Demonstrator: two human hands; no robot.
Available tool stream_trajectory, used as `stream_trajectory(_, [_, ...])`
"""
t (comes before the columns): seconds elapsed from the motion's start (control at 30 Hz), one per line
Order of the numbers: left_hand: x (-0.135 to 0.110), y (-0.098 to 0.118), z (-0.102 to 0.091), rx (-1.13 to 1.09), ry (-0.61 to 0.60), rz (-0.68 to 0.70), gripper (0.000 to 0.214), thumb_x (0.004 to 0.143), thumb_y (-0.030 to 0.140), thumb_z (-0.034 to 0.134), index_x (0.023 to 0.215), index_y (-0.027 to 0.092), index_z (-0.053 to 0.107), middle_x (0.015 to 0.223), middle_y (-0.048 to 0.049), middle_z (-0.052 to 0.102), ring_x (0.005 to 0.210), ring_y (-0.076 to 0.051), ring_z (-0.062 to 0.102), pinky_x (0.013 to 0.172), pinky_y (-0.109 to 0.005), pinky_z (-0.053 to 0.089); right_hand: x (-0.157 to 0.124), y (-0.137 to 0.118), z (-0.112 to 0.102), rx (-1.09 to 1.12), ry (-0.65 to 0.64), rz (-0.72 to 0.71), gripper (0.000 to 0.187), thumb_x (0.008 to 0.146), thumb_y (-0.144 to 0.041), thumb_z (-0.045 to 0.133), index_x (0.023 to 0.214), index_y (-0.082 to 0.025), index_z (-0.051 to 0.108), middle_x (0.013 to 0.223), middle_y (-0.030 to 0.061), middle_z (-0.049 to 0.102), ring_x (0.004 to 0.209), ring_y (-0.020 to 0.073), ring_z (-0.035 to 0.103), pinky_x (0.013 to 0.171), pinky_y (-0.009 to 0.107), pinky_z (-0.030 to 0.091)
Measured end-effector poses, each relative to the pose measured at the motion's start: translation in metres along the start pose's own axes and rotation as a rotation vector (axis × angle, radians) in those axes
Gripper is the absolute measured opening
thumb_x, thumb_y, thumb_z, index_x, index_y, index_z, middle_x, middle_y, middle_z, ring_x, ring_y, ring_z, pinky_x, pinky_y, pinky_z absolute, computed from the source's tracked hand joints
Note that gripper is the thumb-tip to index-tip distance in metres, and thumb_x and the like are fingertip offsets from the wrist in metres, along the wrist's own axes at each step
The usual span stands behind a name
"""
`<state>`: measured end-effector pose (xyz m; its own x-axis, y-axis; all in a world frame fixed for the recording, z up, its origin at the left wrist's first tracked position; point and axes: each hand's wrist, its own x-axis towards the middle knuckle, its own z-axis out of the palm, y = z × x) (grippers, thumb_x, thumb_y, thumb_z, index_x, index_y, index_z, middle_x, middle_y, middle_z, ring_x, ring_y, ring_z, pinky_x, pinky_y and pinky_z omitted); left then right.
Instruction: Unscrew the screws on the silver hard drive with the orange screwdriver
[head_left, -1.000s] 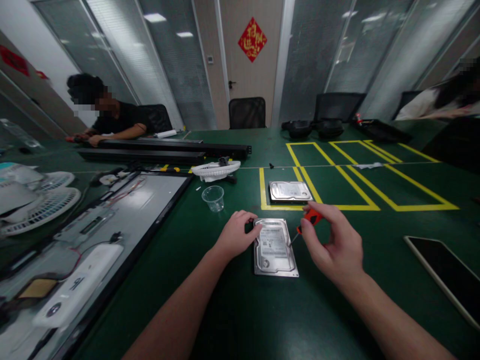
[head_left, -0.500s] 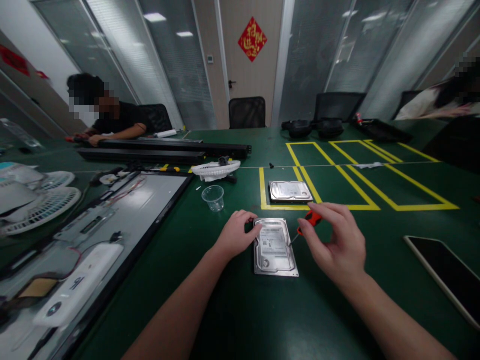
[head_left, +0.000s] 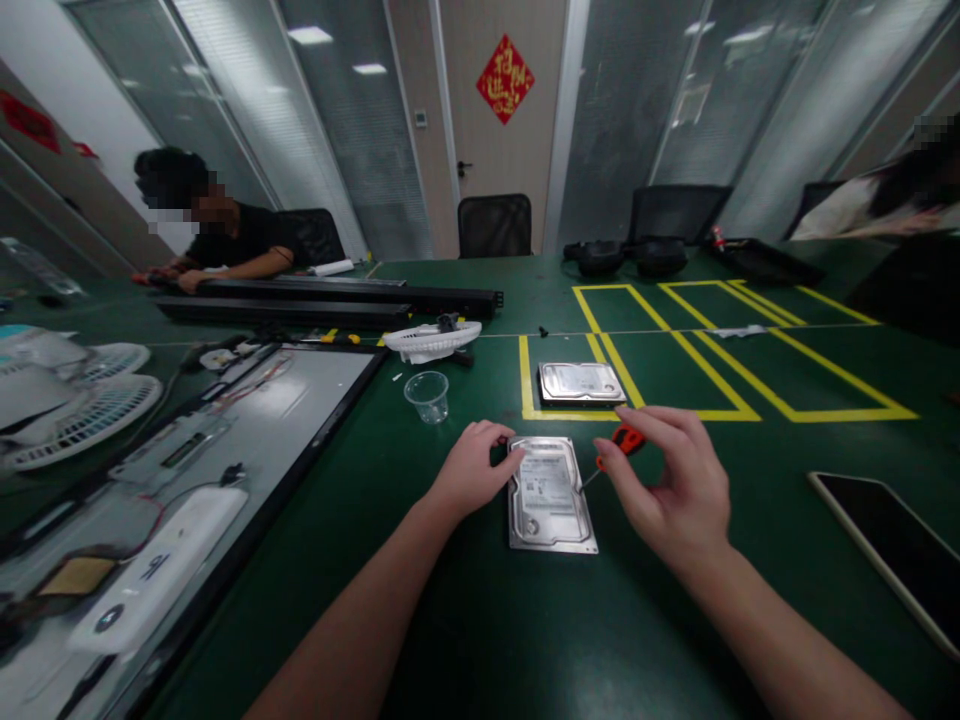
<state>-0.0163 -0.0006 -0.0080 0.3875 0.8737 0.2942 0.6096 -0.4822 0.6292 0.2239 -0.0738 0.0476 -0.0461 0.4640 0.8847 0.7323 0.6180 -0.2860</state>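
A silver hard drive (head_left: 551, 510) with a white label lies on the green table in front of me. My left hand (head_left: 480, 462) grips its far left corner, thumb on the top face and fingers at the edge. Held between the thumb and fingers of my right hand (head_left: 675, 475) is a screwdriver (head_left: 628, 439) with a red and black handle. Its thin shaft slants down to the left, and the tip meets the drive's right edge. Farther back sits a second hard drive (head_left: 579, 382), inside a yellow tape outline.
A clear plastic cup (head_left: 427, 395) and a white fan grille (head_left: 433, 342) stand beyond my left hand. An opened display panel (head_left: 315, 390) takes up the left side. A phone-like dark slab (head_left: 892, 550) lies at right. Across the table is a person (head_left: 240, 240) by long black bars (head_left: 330, 300).
The screwdriver has tilted a little lower, its handle leaning slightly more to the right. My left hand and both hard drives have stayed in place.
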Motion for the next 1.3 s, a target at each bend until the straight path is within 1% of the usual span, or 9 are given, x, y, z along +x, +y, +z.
stream_trajectory(0.17, [0.0,0.001,-0.001,0.0,-0.004,-0.008,0.02,0.096,0.033,0.066,0.109,0.019,0.073,0.105,-0.0074,0.07,0.101,-0.025,0.062,0.09,-0.04,0.05,-0.004,-0.001,-0.001,0.089,-0.069,0.052,0.059,0.088,-0.009,0.07,0.144,-0.022,0.057,0.121,0.0112,0.072,0.108,0.0256,0.071,0.096,0.045,0.058])
stream_trajectory(0.27, [0.0,0.001,-0.002,-0.001,-0.011,-0.006,0.021,0.096,0.033,0.066,0.11,0.019,0.073,0.105,-0.0075,0.07,0.101,-0.025,0.062,0.09,-0.04,0.051,-0.007,0.0,-0.001,0.154,-0.09,0.112,0.058,0.091,-0.009,0.064,0.147,-0.022,0.054,0.127,0.0114,0.071,0.112,0.0257,0.071,0.1,0.046,0.057])
stream_trajectory(0.37, [0.001,0.001,-0.001,0.003,-0.007,-0.006,0.021,0.096,0.033,0.066,0.11,0.019,0.072,0.104,-0.0073,0.07,0.1,-0.024,0.062,0.089,-0.04,0.051,-0.007,0.001,-0.001,0.16,-0.092,0.112,0.054,0.091,-0.011,0.065,0.143,-0.023,0.056,0.125,0.0111,0.071,0.111,0.0253,0.07,0.098,0.045,0.057])
stream_trajectory(0.57, [0.0,0.002,-0.002,0.0,-0.008,-0.009,0.021,0.096,0.033,0.066,0.11,0.019,0.072,0.104,-0.0073,0.07,0.1,-0.024,0.062,0.09,-0.04,0.051,0.0,0.0,-0.001,0.006,-0.023,-0.003,0.052,0.084,-0.013,0.079,0.133,-0.022,0.065,0.111,0.0106,0.068,0.098,0.0231,0.068,0.083,0.039,0.059])
stream_trajectory(0.63, [0.0,0.002,-0.002,-0.002,-0.01,-0.011,0.021,0.096,0.033,0.066,0.11,0.019,0.072,0.105,-0.0075,0.07,0.1,-0.024,0.062,0.09,-0.04,0.051,0.001,0.0,-0.001,0.008,-0.029,0.002,0.054,0.085,-0.012,0.077,0.136,-0.022,0.064,0.113,0.0107,0.069,0.1,0.0234,0.069,0.085,0.04,0.06])
stream_trajectory(0.83, [0.0,0.001,-0.001,0.0,-0.002,-0.006,0.02,0.096,0.033,0.066,0.109,0.019,0.072,0.104,-0.0073,0.07,0.099,-0.024,0.062,0.089,-0.04,0.051,-0.005,-0.001,0.0,0.11,-0.106,0.093,0.062,0.092,-0.009,0.064,0.151,-0.025,0.05,0.13,0.0106,0.071,0.114,0.0247,0.072,0.102,0.045,0.058])
stream_trajectory(1.1, [0.0,0.002,-0.002,0.0,-0.009,-0.011,0.021,0.095,0.033,0.066,0.11,0.02,0.073,0.103,-0.0068,0.07,0.099,-0.024,0.062,0.09,-0.04,0.051,-0.017,0.004,0.004,0.235,-0.098,0.263,0.059,0.092,-0.014,0.065,0.147,-0.028,0.048,0.134,0.0116,0.067,0.114,0.0277,0.072,0.098,0.052,0.06])
stream_trajectory(1.17, [0.0,0.002,-0.002,0.001,-0.01,-0.013,0.021,0.095,0.034,0.066,0.11,0.02,0.073,0.103,-0.0069,0.07,0.1,-0.024,0.062,0.09,-0.04,0.051,-0.015,0.004,0.003,0.204,-0.092,0.243,0.055,0.091,-0.015,0.067,0.143,-0.027,0.052,0.133,0.0117,0.067,0.114,0.0277,0.071,0.098,0.051,0.059])
stream_trajectory(1.3, [0.0,0.003,-0.003,0.003,-0.013,-0.019,0.021,0.096,0.034,0.066,0.11,0.02,0.073,0.105,-0.0077,0.07,0.101,-0.025,0.063,0.09,-0.04,0.052,-0.007,0.004,0.001,0.108,-0.05,0.085,0.057,0.084,-0.018,0.08,0.136,-0.024,0.058,0.121,0.0108,0.068,0.111,0.0264,0.068,0.098,0.047,0.057])
